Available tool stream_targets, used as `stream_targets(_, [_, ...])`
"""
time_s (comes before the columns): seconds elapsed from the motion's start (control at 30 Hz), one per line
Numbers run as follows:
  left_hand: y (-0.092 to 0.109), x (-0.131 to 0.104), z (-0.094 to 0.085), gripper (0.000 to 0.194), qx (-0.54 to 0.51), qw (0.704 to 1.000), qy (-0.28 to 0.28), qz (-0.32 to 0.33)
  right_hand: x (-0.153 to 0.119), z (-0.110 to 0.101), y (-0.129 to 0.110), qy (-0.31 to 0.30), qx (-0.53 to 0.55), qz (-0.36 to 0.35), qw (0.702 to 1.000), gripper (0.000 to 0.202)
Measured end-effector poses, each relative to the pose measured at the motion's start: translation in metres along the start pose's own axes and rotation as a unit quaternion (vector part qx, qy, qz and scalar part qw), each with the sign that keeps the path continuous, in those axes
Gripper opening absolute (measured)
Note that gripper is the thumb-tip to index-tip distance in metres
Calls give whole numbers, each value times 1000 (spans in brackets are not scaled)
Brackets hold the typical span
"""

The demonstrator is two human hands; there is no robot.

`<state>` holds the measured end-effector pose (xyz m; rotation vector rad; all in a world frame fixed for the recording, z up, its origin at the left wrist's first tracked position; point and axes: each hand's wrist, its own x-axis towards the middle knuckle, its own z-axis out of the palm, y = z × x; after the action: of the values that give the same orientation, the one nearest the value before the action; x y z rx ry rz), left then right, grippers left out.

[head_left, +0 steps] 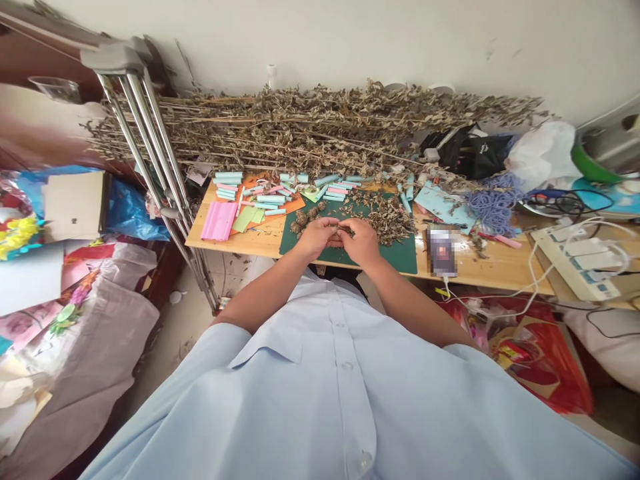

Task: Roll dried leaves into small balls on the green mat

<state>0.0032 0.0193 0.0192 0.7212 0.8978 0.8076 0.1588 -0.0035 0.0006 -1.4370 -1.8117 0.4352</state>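
Head view: hands (363,241) together, curled tight around a mostly hidden brownish bit (349,231) above the green mat (403,260).

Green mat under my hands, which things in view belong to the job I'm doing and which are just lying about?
Likely part of the job:
green mat
loose dried leaves
brown clumps
leafy dried stalks, perhaps
rolled paper, possibly

Probably just lying about:
crutch
phone
power strip
purple cord
white plastic bag
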Motion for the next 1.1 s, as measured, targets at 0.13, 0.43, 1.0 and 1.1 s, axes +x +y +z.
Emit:
stream_targets(0.13, [12,10,1,28,92,996,-15,-14,12,-6,7,-29,9,4,1000,9])
stream_targets(0.43, [22,20,-2,15,284,952,33,109,24,-21,15,-21,-15,-18,1000,14])
stream_targets(1.0, [29,2,-8,39,228,956,-38,179,13,-39,12,58,61,78,993,38])
stream_targets(1.1, [22,-1,-16,31,366,907,2,208,9,-44,6,69,48,56,995,35])
